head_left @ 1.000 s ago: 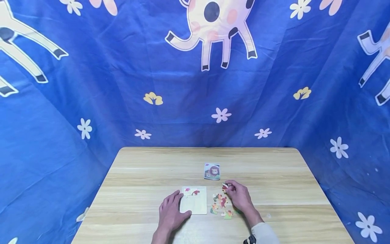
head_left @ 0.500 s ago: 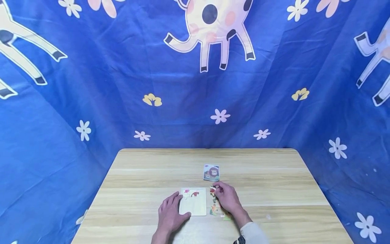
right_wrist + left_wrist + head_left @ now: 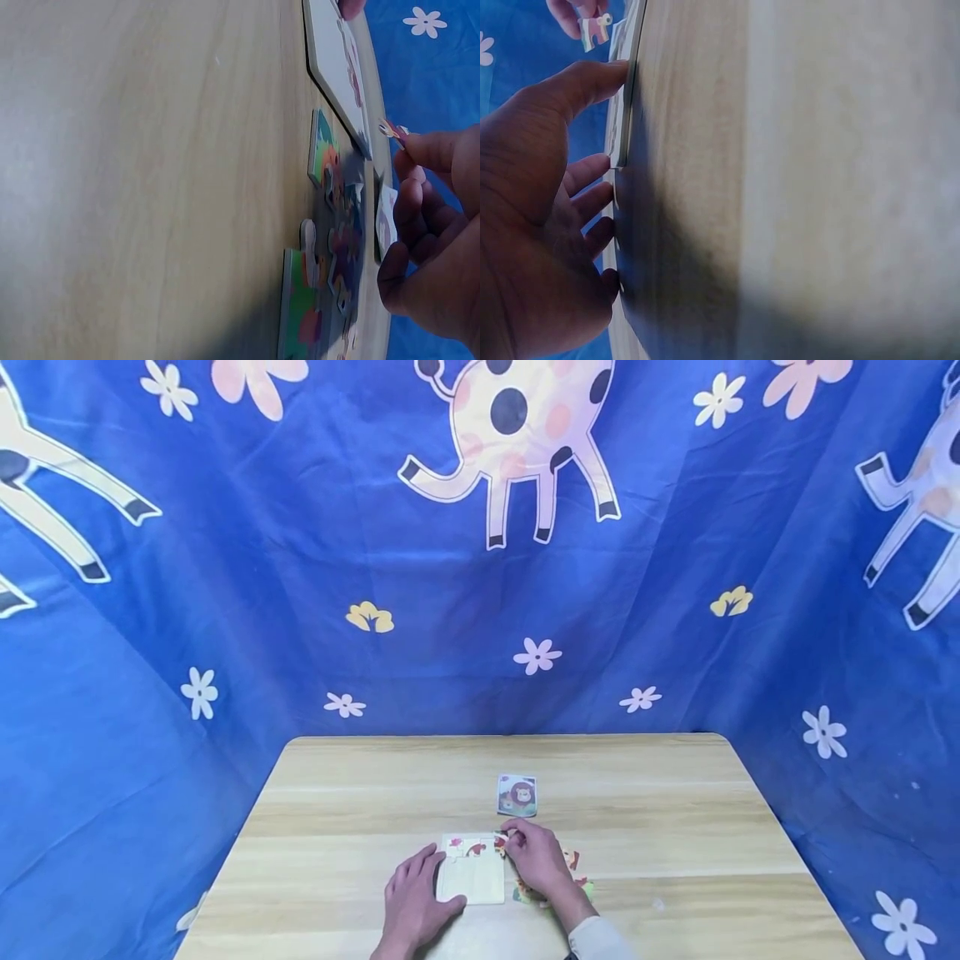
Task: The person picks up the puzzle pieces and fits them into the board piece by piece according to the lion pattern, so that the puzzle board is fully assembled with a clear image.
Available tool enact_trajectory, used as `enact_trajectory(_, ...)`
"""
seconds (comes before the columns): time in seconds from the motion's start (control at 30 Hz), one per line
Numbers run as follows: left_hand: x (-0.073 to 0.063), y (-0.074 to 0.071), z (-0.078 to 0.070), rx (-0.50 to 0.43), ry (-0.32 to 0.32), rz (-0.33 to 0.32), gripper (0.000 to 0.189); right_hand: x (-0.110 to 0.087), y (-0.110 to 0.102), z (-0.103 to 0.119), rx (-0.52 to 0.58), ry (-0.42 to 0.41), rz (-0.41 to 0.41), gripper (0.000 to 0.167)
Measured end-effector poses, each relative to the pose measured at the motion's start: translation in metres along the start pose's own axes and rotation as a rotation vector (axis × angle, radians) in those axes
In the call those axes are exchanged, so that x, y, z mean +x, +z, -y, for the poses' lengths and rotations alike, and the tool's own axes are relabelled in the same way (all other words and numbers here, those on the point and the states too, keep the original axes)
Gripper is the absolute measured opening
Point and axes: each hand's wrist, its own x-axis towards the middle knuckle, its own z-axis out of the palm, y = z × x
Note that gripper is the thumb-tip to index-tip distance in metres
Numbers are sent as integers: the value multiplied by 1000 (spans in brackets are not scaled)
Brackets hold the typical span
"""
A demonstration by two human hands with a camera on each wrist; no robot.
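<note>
A pale square puzzle board (image 3: pixel 472 885) lies on the table, with a pink-flower piece (image 3: pixel 454 844) and a red-brown piece (image 3: pixel 476 849) set along its far edge. My left hand (image 3: pixel 416 897) rests at the board's left side, thumb against the near edge and fingers loosely extended by the far-left part. My right hand (image 3: pixel 542 862) pinches a puzzle piece (image 3: pixel 391 130) between thumb and fingertips. It holds that piece over the board's far-right corner, tilted and raised in the right wrist view. Whether the piece touches the board, I cannot tell.
Several loose puzzle pieces (image 3: pixel 300 300) lie right of the board, partly hidden under my right hand and forearm in the head view. A picture card with a lion (image 3: pixel 517 795) lies beyond the board. Blue patterned cloth (image 3: pixel 450 668) hangs around the wooden table (image 3: pixel 337 793).
My right hand has carried the pinched puzzle piece leftward from above the loose pieces to the board's far-right corner. The left hand has stayed at the board. The head view has tilted slightly upward.
</note>
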Motion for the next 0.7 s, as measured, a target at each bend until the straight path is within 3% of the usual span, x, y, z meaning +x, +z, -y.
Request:
enact_trajectory(0.2,0,-1,-2,10,-1,12,78,1,3,1,-32,-4,-18,23)
enact_trajectory(0.7,2,3,1,19,-2,4,78,2,7,7,-55,38,29,24)
